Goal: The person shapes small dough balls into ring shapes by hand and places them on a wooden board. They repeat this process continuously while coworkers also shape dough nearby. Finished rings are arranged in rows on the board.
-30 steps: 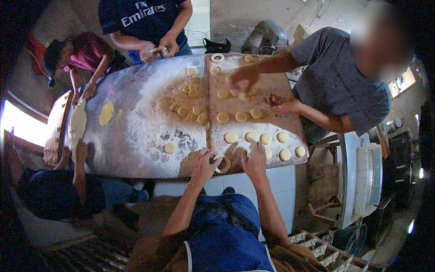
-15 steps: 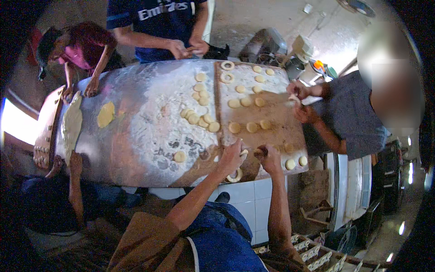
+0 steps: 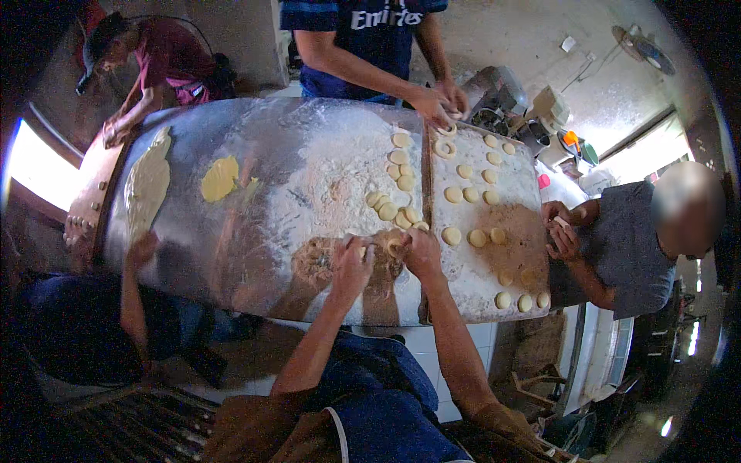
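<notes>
Over the floury steel part of the table, my left hand (image 3: 352, 268) is closed, with a pale bit of dough (image 3: 362, 251) showing at its fingertips. Just to its right, my right hand (image 3: 421, 256) is closed too, its fingers on a rounded piece of dough (image 3: 395, 247) that lies in shadow. Small flattened dough rounds (image 3: 387, 211) sit in a loose line just beyond my hands. More dough rounds (image 3: 478, 238) are spread in rows on the floured board (image 3: 455, 270) at the right. A dough ring (image 3: 445, 148) lies at that board's far left corner.
A co-worker's hands (image 3: 446, 104) work above the ring at the far edge. Another person's hands (image 3: 562, 231) hold a dough piece at the right end. Leftward lie a yellow lump (image 3: 220, 179) and a long dough sheet (image 3: 148, 185), near other people's arms. Pots stand beyond the far right corner.
The view has swung left. My hands have moved from the board onto the floury steel part, closer together. The single round that lay there no longer shows. The far co-worker's hands have come down toward the rings.
</notes>
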The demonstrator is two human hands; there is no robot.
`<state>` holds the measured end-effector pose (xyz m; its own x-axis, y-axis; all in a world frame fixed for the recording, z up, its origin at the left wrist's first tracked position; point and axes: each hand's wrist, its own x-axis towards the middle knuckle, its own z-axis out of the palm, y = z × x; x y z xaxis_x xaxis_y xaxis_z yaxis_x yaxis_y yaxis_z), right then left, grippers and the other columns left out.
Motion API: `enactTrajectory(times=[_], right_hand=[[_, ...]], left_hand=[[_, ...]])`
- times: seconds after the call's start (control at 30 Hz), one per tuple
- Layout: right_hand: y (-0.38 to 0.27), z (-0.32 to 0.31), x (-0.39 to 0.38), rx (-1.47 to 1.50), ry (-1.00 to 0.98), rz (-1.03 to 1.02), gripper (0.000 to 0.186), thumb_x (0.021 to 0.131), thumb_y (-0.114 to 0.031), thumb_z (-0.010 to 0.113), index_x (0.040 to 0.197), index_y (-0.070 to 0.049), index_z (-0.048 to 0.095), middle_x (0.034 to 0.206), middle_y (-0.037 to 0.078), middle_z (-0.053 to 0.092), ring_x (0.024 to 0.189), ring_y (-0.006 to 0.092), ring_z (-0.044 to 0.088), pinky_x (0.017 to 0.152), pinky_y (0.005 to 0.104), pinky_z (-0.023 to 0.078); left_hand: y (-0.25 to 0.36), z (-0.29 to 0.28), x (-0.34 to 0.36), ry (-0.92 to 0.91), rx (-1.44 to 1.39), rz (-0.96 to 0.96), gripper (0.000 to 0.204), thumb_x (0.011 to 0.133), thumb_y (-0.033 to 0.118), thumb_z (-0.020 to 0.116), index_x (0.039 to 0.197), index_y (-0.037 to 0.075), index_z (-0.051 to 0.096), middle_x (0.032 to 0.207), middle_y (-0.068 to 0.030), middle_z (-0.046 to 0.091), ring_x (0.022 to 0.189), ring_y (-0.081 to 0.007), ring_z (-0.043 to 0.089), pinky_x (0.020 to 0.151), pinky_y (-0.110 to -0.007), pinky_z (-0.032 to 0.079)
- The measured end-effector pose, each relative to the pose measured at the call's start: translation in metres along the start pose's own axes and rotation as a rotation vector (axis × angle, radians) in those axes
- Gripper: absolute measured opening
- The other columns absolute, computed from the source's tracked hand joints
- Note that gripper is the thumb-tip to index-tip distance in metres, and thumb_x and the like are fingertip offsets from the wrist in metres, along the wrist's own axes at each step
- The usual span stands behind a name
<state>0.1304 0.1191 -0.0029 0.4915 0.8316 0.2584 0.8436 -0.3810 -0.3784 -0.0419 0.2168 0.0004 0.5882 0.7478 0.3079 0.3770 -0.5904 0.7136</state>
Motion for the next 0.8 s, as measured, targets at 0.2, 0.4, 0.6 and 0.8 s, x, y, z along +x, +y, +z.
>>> enactTrajectory(times=[0.2,0.4,0.6,0.8], right_hand=[[-0.029,-0.023,-0.032,0.764,0.024,0.385,0.033,0.073,-0.008,0.08,0.095,-0.004,0.055,0.079,0.01,0.064,0.075,0.0194,0.062,0.068,0.0337,0.051],[-0.042,-0.03,-0.047,0.949,0.068,0.491,0.048,0.077,-0.001,0.074,0.118,-0.004,0.048,0.089,0.012,0.067,0.077,0.0182,0.066,0.066,0.0317,0.054],[-0.039,-0.058,-0.052,1.27,-0.349,0.543,0.05,0.082,0.006,0.06,0.129,-0.007,0.045,0.096,0.01,0.066,0.09,0.0187,0.064,0.077,0.0336,0.053],[-0.026,-0.054,-0.058,0.837,-0.09,0.636,0.042,0.098,-0.037,0.049,0.107,0.002,0.062,0.087,0.009,0.063,0.079,0.0213,0.062,0.073,0.0356,0.05]], left_hand=[[0.044,-0.008,0.006,-0.226,-0.586,-0.29,0.031,0.09,0.025,0.066,0.11,0.001,0.068,0.099,-0.0164,0.069,0.093,-0.0295,0.067,0.087,-0.04,0.051],[0.048,0.002,-0.005,-0.199,-0.466,-0.188,0.026,0.093,0.021,0.063,0.107,-0.001,0.068,0.095,-0.0148,0.069,0.087,-0.0237,0.068,0.078,-0.034,0.054],[0.054,0.004,-0.014,-0.339,-1.161,-0.677,0.036,0.084,0.004,0.063,0.119,0.005,0.058,0.111,-0.0097,0.061,0.103,-0.0223,0.059,0.093,-0.036,0.047],[0.052,0.012,-0.029,-0.414,-1.206,-0.388,0.05,0.071,-0.005,0.06,0.118,0.005,0.048,0.111,-0.0082,0.054,0.104,-0.0214,0.055,0.093,-0.033,0.044]])
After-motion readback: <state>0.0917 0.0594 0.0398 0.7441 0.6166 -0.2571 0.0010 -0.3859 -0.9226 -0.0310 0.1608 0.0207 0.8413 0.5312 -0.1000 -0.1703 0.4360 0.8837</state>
